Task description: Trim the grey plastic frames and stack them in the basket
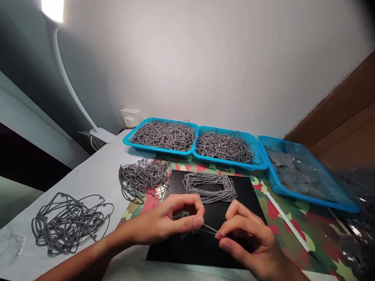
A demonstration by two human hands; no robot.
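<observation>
A thin grey rubbery strand (209, 229) lies left to right between the left hand (172, 220) and the right hand (249, 238) (just above the black rectangular mat (252, 195)). Both hands are closed, each pinching one end.

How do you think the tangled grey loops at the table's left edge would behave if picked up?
Probably floppy: the tangled grey loops lie in slack curves. Likely light, being thin strands. Interlaced, several would probably lift together.
</observation>
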